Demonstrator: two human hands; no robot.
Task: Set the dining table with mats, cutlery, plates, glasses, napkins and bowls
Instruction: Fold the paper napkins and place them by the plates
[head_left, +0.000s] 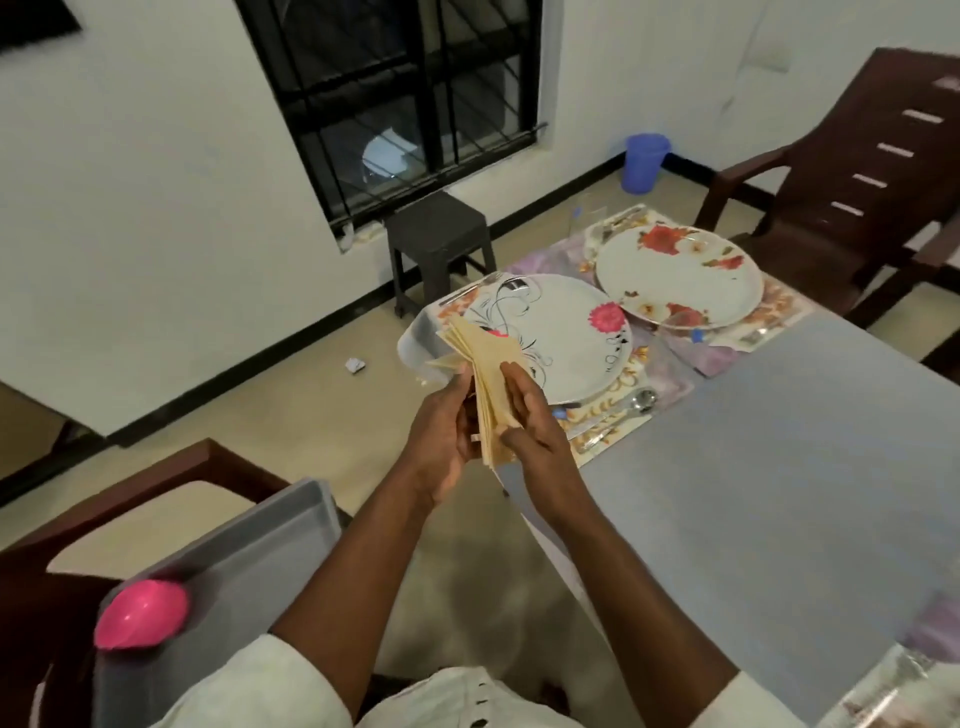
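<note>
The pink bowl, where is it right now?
In the head view, the pink bowl sits at lower left on a grey tray resting on a brown chair, left of the person's left arm.

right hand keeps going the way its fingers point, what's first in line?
Likely the near plate. The right hand grips the napkin stack with fingers aimed up and away toward that plate; depth is unclear, so it might pass above it.
</note>
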